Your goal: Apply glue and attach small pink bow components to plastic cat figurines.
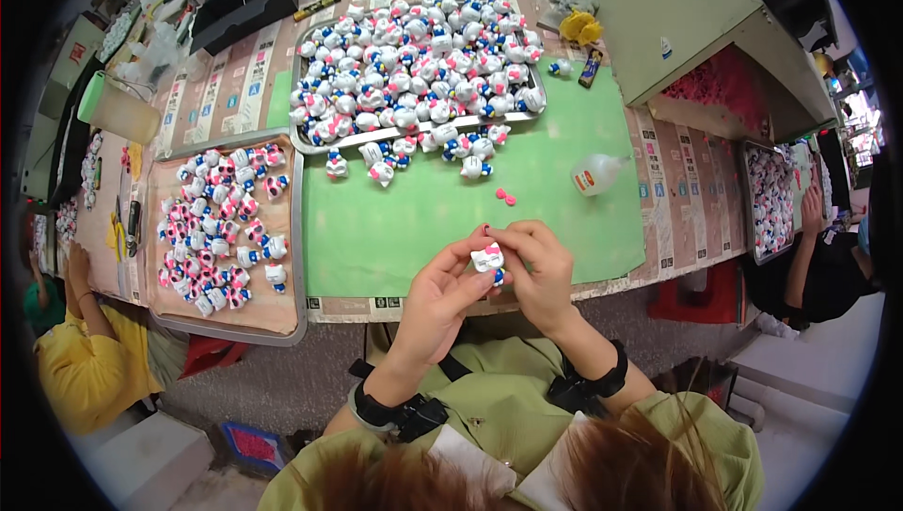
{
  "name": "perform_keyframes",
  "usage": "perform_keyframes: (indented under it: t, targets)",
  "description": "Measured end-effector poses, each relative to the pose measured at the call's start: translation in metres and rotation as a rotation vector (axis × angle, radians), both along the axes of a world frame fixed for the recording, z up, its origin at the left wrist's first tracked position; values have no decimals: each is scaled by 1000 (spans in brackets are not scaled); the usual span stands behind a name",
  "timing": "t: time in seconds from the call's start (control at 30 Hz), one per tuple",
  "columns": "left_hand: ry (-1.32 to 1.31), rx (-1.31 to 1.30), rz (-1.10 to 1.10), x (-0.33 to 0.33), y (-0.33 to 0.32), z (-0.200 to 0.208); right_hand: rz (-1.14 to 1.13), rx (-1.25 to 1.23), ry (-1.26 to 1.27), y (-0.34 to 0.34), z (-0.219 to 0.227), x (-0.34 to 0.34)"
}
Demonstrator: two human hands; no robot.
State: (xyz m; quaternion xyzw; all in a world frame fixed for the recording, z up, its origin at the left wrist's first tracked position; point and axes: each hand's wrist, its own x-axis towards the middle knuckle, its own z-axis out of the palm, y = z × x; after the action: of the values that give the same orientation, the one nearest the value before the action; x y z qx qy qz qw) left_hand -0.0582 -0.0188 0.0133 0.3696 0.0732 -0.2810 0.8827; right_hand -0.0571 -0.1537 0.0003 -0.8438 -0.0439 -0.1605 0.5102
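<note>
The left hand (437,290) is closed in a pinch on a small white cat-shaped figurine with a pink patch on its head and a blue body (487,258), while the half-curled right hand (546,266) meets it from the other side; whether it grips the tiny dark-pink piece (485,229) at the fingertips cannot be told. A light, steady left pinch kept off the face would probably serve best, leaving the right fingertips room. Beyond the right hand, a translucent plastic squeeze bottle (602,172) bears an orange-and-white label, and small print marks the bench (673,182).
</note>
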Motion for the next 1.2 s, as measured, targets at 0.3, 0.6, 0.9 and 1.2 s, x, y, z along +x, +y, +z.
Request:
perform_keyframes:
  t: [0.3, 0.6, 0.9, 1.2]
  targets:
    - [47, -86, 4, 1, 8, 4, -29, 166, 29, 2, -2, 1]
    - [-133, 160, 40, -2, 11, 3, 243, -111, -256, -8, 28, 2]
    - [-129, 164, 82, -3, 13, 10, 299, -199, -243, -7, 32, -2]
    - [-271, 367, 88, -15, 14, 17, 288, 270, 171, -4, 40, -9]
